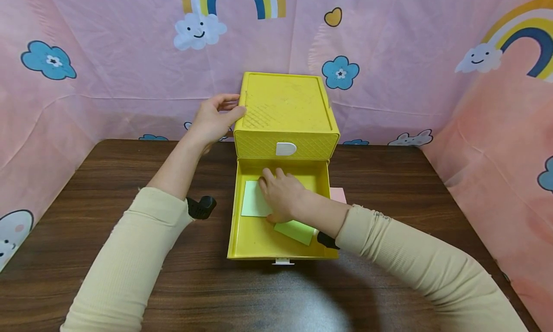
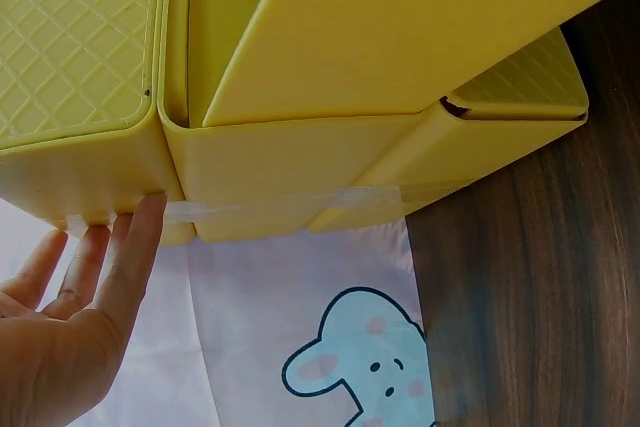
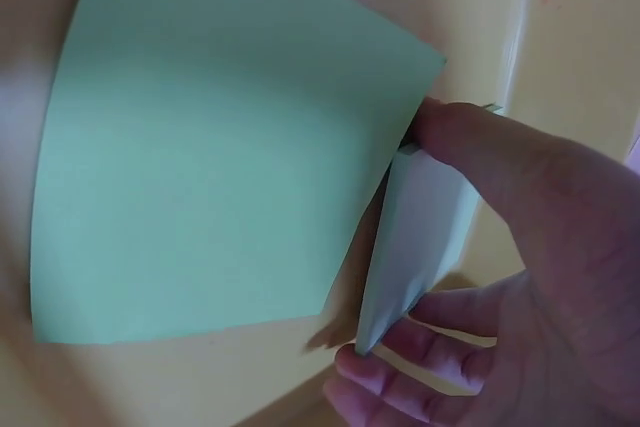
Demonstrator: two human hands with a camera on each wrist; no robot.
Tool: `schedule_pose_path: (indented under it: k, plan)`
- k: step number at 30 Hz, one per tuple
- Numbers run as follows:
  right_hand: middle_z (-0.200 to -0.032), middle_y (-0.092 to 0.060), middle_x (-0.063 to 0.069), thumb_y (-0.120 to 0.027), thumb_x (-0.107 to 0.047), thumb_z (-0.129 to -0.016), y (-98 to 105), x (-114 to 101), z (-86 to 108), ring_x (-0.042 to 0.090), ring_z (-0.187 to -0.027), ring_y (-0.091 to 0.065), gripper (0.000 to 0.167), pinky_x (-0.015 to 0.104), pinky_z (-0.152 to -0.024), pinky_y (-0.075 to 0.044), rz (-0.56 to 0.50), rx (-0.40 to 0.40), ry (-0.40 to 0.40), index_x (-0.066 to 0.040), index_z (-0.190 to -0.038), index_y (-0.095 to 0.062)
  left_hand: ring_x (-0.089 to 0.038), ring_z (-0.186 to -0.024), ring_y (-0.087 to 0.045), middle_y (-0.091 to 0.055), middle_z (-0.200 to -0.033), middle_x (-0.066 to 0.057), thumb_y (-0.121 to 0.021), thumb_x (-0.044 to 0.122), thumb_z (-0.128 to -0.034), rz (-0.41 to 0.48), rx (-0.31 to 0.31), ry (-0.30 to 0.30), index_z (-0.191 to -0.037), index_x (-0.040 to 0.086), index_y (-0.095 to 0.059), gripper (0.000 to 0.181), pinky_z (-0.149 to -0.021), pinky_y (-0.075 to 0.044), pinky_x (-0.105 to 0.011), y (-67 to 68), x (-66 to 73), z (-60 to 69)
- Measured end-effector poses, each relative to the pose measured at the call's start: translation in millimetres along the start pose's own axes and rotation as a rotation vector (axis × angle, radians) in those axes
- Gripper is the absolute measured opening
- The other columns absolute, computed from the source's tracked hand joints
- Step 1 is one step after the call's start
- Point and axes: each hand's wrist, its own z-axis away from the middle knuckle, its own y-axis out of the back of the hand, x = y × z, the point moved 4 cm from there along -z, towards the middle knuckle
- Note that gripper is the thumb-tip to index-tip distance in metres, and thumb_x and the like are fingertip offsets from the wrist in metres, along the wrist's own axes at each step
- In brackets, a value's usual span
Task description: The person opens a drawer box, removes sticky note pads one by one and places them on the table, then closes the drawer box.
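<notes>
A yellow drawer box (image 1: pixel 285 101) stands at the back of the table, its drawer (image 1: pixel 255 245) pulled out toward me. My left hand (image 1: pixel 214 118) steadies the box's left side, thumb on the top edge. Its fairly straight fingers (image 2: pixel 132 262) touch the side wall in the left wrist view. Inside the drawer, my right hand (image 1: pixel 282 195) pinches a pale mint paper pad (image 1: pixel 254 200) between thumb and fingers. The pad's edge (image 3: pixel 415 232) shows in the right wrist view. A brighter green paper pad (image 1: pixel 295 232) lies under my right wrist, partly hidden.
Pink paper (image 1: pixel 338 195) shows just right of the drawer. White latches sit on the box front (image 1: pixel 286 148) and drawer front (image 1: pixel 282 262). Clear tape (image 2: pixel 360 197) runs along the box's side. A pink patterned cloth (image 1: pixel 129 82) surrounds the dark wooden table (image 1: pixel 194 284).
</notes>
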Motion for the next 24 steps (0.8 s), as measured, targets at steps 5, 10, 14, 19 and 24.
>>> schedule_pose_path:
  k: [5,10,14,19,24]
  plan:
    - [-0.13,-0.037,0.011,-0.054,-0.065,-0.079,0.1,1.1,1.2,0.024,-0.104,-0.046,0.089,0.027,-0.082,-0.049,0.017,0.003,0.022,-0.003,-0.14,-0.033,-0.022,-0.118,-0.047,-0.044,-0.135,-0.008,-0.055,0.033,-0.0909,-0.011,0.0,-0.004,-0.138,0.018,-0.042,0.051,-0.087,-0.05,-0.039,0.2,0.1,0.5]
    - [-0.135,-0.037,0.012,-0.055,-0.062,-0.08,1.6,3.6,2.2,0.026,-0.109,-0.045,0.089,0.029,-0.088,-0.047,0.008,0.013,0.031,-0.003,-0.142,-0.031,-0.022,-0.119,-0.047,-0.044,-0.135,-0.008,-0.055,0.033,-0.0909,-0.007,-0.005,-0.005,-0.138,0.018,-0.042,0.052,-0.089,-0.049,-0.041,0.6,-0.2,0.4]
    - [-0.136,-0.036,0.012,-0.056,-0.06,-0.081,3.2,6.0,2.2,0.027,-0.111,-0.045,0.088,0.031,-0.089,-0.047,-0.014,0.033,0.034,-0.003,-0.142,-0.029,-0.022,-0.119,-0.047,-0.043,-0.136,-0.008,-0.055,0.035,-0.091,-0.025,-0.008,-0.001,-0.139,0.019,-0.041,0.052,-0.085,-0.05,-0.036,0.6,0.3,0.5]
    - [-0.137,-0.036,0.013,-0.056,-0.059,-0.081,5.9,9.0,3.9,0.028,-0.112,-0.044,0.089,0.032,-0.091,-0.046,-0.026,0.061,0.05,-0.002,-0.143,-0.028,-0.021,-0.117,-0.049,-0.043,-0.136,-0.006,-0.055,0.035,-0.0908,-0.027,-0.007,0.008,-0.139,0.019,-0.042,0.052,-0.079,-0.051,-0.031,0.5,0.7,0.4]
    - [-0.136,-0.037,0.013,-0.059,-0.058,-0.079,9.2,12.4,8.1,0.027,-0.11,-0.044,0.089,0.033,-0.09,-0.046,-0.052,0.093,0.061,-0.002,-0.142,-0.03,-0.021,-0.117,-0.048,-0.044,-0.135,-0.007,-0.055,0.035,-0.0906,-0.026,-0.004,0.007,-0.138,0.019,-0.042,0.052,-0.081,-0.051,-0.034,1.0,0.2,0.0]
